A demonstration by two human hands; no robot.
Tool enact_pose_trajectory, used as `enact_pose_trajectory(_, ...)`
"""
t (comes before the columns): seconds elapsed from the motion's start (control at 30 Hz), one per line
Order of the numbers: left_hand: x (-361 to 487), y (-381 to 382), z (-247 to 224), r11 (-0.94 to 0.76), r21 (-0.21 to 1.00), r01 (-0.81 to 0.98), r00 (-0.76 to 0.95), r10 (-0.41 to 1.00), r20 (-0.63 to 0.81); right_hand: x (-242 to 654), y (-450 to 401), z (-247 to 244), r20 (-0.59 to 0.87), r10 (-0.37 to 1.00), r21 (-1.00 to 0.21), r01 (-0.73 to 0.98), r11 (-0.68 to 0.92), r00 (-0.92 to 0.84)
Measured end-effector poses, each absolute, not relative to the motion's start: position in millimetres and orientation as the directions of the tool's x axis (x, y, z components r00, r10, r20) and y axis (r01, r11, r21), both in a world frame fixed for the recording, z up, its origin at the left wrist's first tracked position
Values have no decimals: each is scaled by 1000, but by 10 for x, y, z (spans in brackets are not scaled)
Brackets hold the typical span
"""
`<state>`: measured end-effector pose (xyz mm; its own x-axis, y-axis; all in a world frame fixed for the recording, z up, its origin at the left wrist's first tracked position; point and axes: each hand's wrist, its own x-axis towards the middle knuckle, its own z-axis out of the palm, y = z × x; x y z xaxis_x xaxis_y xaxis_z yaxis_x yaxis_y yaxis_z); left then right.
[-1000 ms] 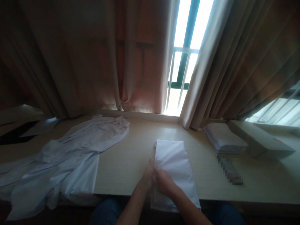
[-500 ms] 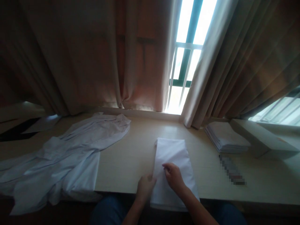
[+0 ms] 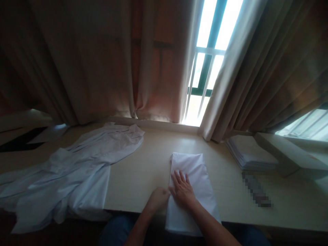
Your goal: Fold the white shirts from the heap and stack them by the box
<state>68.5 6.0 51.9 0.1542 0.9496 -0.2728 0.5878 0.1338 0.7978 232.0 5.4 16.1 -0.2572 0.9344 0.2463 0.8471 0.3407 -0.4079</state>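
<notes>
A folded white cloth (image 3: 194,174), long and narrow, lies in front of me, its near end reaching past the table's front edge. My right hand (image 3: 182,191) rests flat on top of it with fingers spread. At the cloth's left edge, my left hand (image 3: 158,199) is closed, its curled fingertips pinching the side; the hand is slightly blurred and the grip is partly hidden.
Loose white garments (image 3: 84,160) are heaped on the left, hanging over the front edge of the table (image 3: 133,184). Toward the right stand a stack of folded white cloths (image 3: 252,152), a pale box (image 3: 287,153) and a pixelated dark object (image 3: 257,191). Curtains (image 3: 161,68) hang behind.
My right hand has gone from curled fingers to lying flat and spread on the cloth, slightly further left. My left hand stays at the cloth's left edge. The view has shifted slightly.
</notes>
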Motion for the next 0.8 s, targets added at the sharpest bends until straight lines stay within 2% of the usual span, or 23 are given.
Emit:
enact_pose_trajectory(0.1, 646, 438, 531, 104, 806, 582, 64, 983, -173, 2384, 71, 159, 306, 924, -453, 818, 354, -231)
enact_pose_trajectory(0.23, 751, 1022, 507, 62, 820, 568, -17, 998, -64, 2469, 134, 94, 375, 925, -606, 738, 297, -64)
enact_pose_trajectory(0.37, 987, 1363, 436, 50, 825, 563, -53, 998, -24, 2484, 163, 59, 408, 907, -578, 740, 344, -103)
enact_pose_trajectory(0.63, 1216, 1456, 231, 63, 838, 542, -70, 997, -29, 2473, 164, 107, 399, 910, -584, 735, 344, -109)
enact_pose_trajectory(0.8, 1170, 1710, 207, 162, 872, 463, -35, 986, -164, 2484, 166, 103, 375, 923, -609, 726, 319, -90)
